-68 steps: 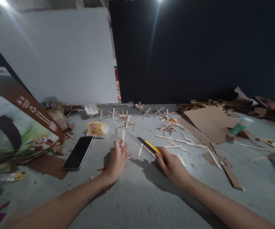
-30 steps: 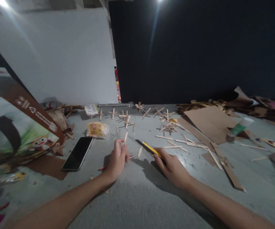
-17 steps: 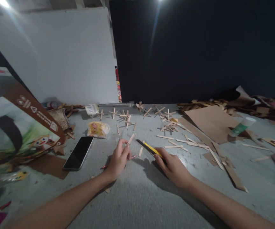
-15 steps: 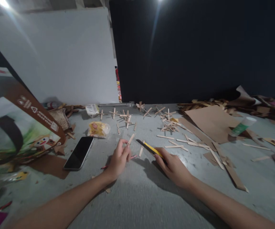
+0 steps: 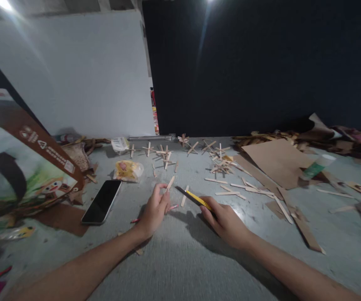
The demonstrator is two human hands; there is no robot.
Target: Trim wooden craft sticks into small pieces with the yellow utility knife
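Head view — we are holding a short, flat, pale wooden stick (image 5: 170, 183) over the grey tabletop (image 5: 174, 271), its free end slanting away to the right, and our left hand (image 5: 155, 207) is pinching it between thumb and fingers. Our right hand (image 5: 226, 217) is grasping a slim yellow-and-black utility knife (image 5: 196, 198) by its handle, and we are pointing the dark blade leftward, its tip lying near the stick's free end with a gap showing. Behind the blade, a flat, pale loose stick (image 5: 183, 200) is lying on the tabletop, and a thin red-and-white rod (image 5: 173, 207) is poking out beside our left hand.

Farther out, a black-screened, silver-edged phone (image 5: 101, 202) is resting to the left, a yellow, clear-wrapped packet (image 5: 127, 170) sitting just beyond it. Small crosses of pale wooden sticks (image 5: 193, 147) are sitting ahead of us — toward the black upright panel (image 5: 246, 67) — and a flat brown cardboard sheet (image 5: 276, 161) is lying to the right.
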